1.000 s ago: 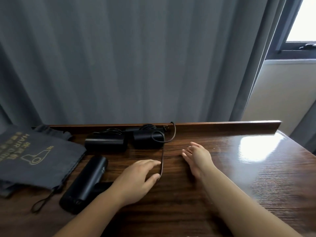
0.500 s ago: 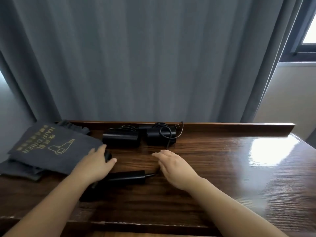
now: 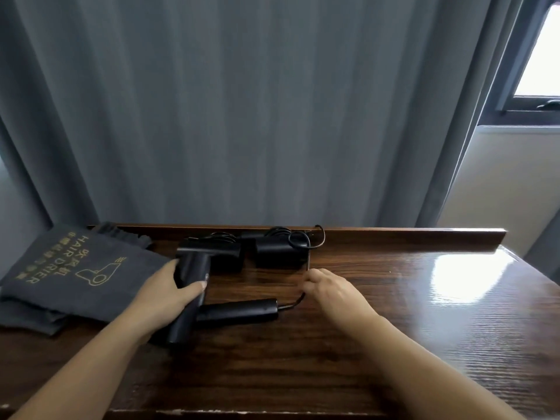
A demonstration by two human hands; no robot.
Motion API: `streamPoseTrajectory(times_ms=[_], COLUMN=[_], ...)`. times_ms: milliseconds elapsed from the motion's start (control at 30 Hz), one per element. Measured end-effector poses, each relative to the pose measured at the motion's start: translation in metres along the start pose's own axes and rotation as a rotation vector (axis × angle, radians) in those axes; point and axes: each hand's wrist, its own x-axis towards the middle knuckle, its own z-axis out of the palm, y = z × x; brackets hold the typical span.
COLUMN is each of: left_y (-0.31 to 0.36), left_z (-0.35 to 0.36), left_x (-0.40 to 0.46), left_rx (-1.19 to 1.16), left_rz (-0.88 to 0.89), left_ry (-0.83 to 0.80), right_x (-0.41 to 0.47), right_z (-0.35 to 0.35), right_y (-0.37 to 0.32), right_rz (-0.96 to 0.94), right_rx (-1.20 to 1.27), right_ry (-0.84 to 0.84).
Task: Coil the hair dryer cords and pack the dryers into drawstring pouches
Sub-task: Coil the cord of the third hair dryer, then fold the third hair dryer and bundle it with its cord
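Gripping the barrel of the near dryer, the left hand has fingers wrapped over the far side and thumb across the near side. Dryer lies on the tabletop just left of centre; its handle points toward 3 o'clock.

Cord leaves the handle end, rises toward 12 o'clock past the right hand. Right-hand fingers are curled at the cord; it looks like a pinch, but contact is hidden and I cannot tell for sure.

2 more dryers at 12 o'clock against the raised back rail:
- left dryer, loose cord bundled behind it.
- right dryer, cord looped on top, 1 loop arcing up over the rail.

Pouches at 9 to 10 o'clock, grey fabric, stacked flat, top one printed in gold with "HAIR DRIER" and a dryer outline. Left wrist sits just beside the pouch edge.

Grey curtain hangs behind the tabletop; window at 2 o'clock. Bright glare patch on the tabletop at 3 o'clock.
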Motion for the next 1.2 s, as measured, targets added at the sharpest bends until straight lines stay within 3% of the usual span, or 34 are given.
streamPoseTrajectory(times_ms=[100, 167, 300, 433, 500, 600, 667, 800, 967, 1067, 1200], left_y=[0.011, 0.020, 0.040, 0.046, 0.046, 0.044, 0.042, 0.039, 0.044, 0.047, 0.049], left_z=[0.003, 0.010, 0.029, 0.033, 0.032, 0.032, 0.033, 0.034, 0.037, 0.037, 0.030], left_x=[-0.003, -0.007, -0.015, -0.018, -0.021, -0.024, -0.024, -0.022, -0.028, -0.033, -0.038], left_rx=[-0.139, -0.224, -0.316, -0.341, -0.325, -0.308, -0.312, -0.341, -0.311, -0.320, -0.301], left_rz=[0.041, 0.101, 0.222, 0.289, 0.318, 0.351, 0.353, 0.345, 0.392, 0.406, 0.473], left_ry=[0.027, 0.043, -0.011, -0.064, -0.100, -0.134, -0.142, -0.163, -0.184, -0.181, -0.120], right_x=[-0.013, -0.015, -0.006, -0.007, -0.008, -0.004, -0.001, -0.003, -0.015, -0.018, -0.014], right_z=[-0.001, -0.005, -0.012, -0.023, -0.031, -0.039, -0.045, -0.061, -0.062, -0.055, -0.047], right_y=[0.013, 0.016, 0.031, 0.039, 0.037, 0.037, 0.036, 0.031, 0.029, 0.030, 0.039], right_rz=[0.187, 0.348, 0.814, 0.882, 0.844, 0.845, 0.825, 0.819, 0.882, 0.925, 0.997], right_rx=[0.141, 0.300, 1.000, 1.585, 1.559, 1.111, 0.945, 1.319, 1.912, 1.956, 2.039], right_ry=[0.316, 0.424, 0.316, 0.286, 0.154, 0.037, 0.054, 0.131, -0.042, -0.008, 0.175])
